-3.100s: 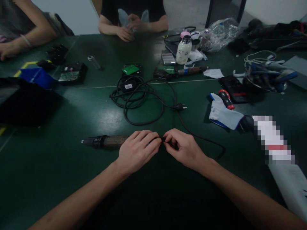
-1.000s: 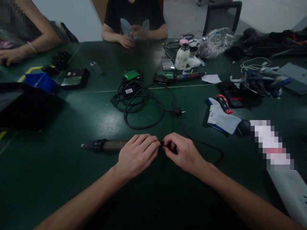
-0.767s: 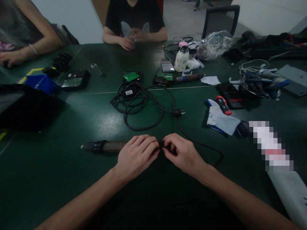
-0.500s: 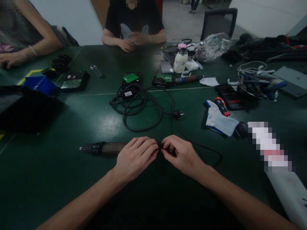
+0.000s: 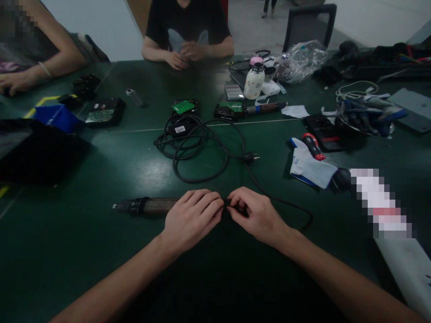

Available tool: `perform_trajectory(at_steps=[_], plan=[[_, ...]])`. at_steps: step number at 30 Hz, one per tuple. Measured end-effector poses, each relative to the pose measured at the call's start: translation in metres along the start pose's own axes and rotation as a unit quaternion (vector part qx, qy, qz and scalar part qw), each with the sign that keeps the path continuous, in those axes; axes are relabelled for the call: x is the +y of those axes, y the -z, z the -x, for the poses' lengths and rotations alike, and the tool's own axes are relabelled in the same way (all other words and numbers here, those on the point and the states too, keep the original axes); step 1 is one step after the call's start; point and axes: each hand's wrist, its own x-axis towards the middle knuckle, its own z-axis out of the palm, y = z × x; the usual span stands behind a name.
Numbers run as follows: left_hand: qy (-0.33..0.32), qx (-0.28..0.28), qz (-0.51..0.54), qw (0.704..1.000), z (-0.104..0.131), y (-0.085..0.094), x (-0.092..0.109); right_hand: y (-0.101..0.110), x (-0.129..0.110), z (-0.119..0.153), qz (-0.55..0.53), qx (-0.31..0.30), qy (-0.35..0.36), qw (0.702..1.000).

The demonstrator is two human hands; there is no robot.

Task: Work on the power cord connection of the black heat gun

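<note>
The left hand (image 5: 194,220) is clamped on the right part of the cylindrical tool (image 5: 148,206), the right hand (image 5: 254,210) pinches a small dark piece (image 5: 227,202), and angled pressure could jam it.

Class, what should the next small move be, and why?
Probably straighten the small dark piece against the brown tool: the right hand pinches it beside the left hand, which covers the tool's end opposite its metal tip. Any joint there is hidden.

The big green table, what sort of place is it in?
Probably an electronics workshop: there's a green circuit board, a long tool like an electric screwdriver under the person's left hand, and a red-and-black handle.
</note>
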Motion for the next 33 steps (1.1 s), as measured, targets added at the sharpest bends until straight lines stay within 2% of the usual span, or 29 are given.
perform_trajectory(at_steps=[21, 27, 33], plan=[[-0.008, -0.016, -0.011, 1.000, -0.0019, 0.0031, 0.0001, 0.0002, -0.0019, -0.0005, 0.004, 0.002, -0.008, 1.000], [0.010, -0.001, -0.010, 1.000, 0.0001, 0.0003, -0.0006, -0.0003, -0.0014, -0.0006, 0.004, 0.001, -0.009, 1.000], [-0.006, -0.019, -0.009, 1.000, -0.0011, 0.0034, 0.0007, 0.0006, -0.0028, -0.0011, 0.012, 0.001, -0.006, 1.000]])
